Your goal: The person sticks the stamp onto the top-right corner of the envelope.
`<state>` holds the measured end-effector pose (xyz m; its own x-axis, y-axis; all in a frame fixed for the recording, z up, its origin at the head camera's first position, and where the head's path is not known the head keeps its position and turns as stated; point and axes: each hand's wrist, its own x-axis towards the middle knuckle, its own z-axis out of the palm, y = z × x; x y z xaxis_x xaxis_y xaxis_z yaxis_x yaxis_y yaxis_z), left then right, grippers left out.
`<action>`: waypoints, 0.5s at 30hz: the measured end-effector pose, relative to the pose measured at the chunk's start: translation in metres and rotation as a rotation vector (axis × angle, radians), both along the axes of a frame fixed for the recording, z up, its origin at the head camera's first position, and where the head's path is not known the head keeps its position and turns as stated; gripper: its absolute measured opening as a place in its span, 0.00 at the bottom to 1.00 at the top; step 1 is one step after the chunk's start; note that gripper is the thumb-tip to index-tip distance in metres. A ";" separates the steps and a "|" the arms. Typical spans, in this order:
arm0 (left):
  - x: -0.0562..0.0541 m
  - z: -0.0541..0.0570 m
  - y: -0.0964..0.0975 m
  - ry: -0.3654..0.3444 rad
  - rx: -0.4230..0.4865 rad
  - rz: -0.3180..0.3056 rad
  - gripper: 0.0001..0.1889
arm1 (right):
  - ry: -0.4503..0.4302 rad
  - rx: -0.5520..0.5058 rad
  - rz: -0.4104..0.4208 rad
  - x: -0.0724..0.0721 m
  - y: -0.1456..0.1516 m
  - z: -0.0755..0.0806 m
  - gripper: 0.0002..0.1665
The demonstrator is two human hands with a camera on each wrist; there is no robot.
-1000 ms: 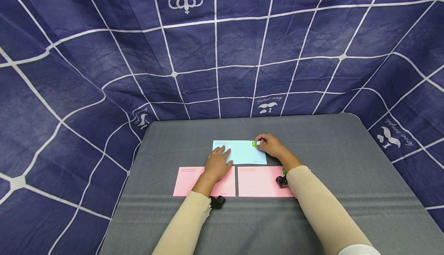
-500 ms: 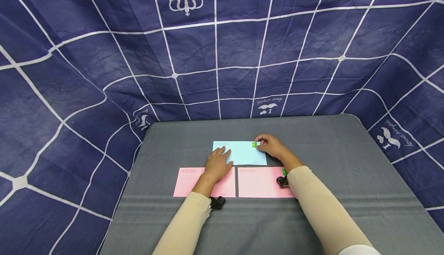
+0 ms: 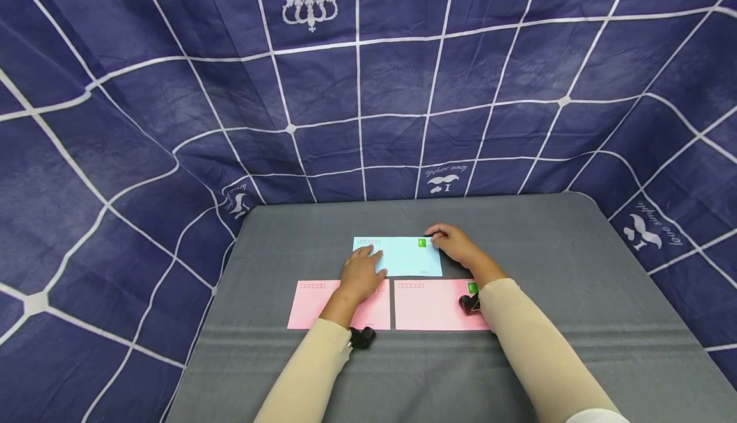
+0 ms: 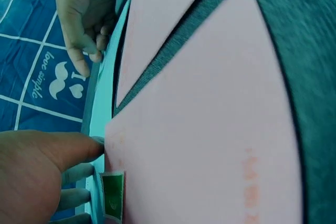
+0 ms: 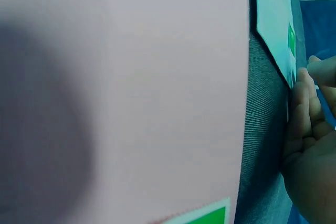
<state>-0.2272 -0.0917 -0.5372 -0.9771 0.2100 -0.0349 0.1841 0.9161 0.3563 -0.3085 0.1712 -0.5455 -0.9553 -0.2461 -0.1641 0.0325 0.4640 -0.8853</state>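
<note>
A pale blue envelope [image 3: 405, 258] lies flat at the back, a green stamp [image 3: 422, 242] in its upper right corner. My left hand [image 3: 361, 272] rests on its left part with fingers spread. Beside that stamp, at the envelope's right corner, is my right hand [image 3: 455, 246], thumb and index finger a little apart with nothing visible between them. Two pink envelopes lie side by side in front: the left one [image 3: 308, 311] is partly under my left forearm, its green stamp [image 4: 113, 196] seen in the left wrist view. The right pink envelope [image 3: 428, 308] also bears a green stamp [image 3: 472, 287].
A grey cloth [image 3: 276, 244] covers the table. Dark blue curtains [image 3: 391, 77] with white grid lines rise behind it and on both sides. A black wrist camera [image 3: 361, 338] sits at my left cuff, another [image 3: 469, 303] at my right cuff.
My right thumb and fingers have shifted slightly right, off the stamp's edge, so more of the stamp shows. The left hand stays in place on the blue envelope.
</note>
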 end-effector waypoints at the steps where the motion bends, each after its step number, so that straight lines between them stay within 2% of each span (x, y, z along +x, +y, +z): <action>1: -0.001 0.000 0.000 0.010 0.010 0.006 0.27 | -0.004 -0.010 -0.001 0.000 0.000 0.000 0.17; 7: -0.006 0.000 0.001 0.053 0.041 0.053 0.26 | -0.016 -0.046 -0.036 -0.001 0.002 0.000 0.15; 15: -0.006 -0.001 0.002 0.042 0.057 0.078 0.24 | -0.052 -0.065 -0.056 -0.001 0.003 0.000 0.16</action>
<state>-0.2336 -0.0896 -0.5381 -0.9908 0.1340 0.0165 0.1293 0.9066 0.4018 -0.3090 0.1747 -0.5450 -0.9584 -0.2041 -0.1997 0.1040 0.4018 -0.9098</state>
